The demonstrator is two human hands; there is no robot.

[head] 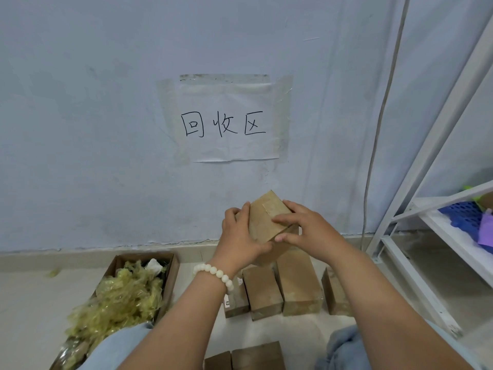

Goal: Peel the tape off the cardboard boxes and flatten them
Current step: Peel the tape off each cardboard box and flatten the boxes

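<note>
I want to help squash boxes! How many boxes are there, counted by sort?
Held box, in left hand and right hand: 1
Closed boxes on the floor: 6
Open box holding peeled tape: 1
Total: 8 boxes

A white paper sheet (229, 145) taped to the pale wall (80, 129) bears three handwritten black characters, "回收区". A small dark mark on a cardboard box (237, 307) standing on the floor is too small to read.
</note>
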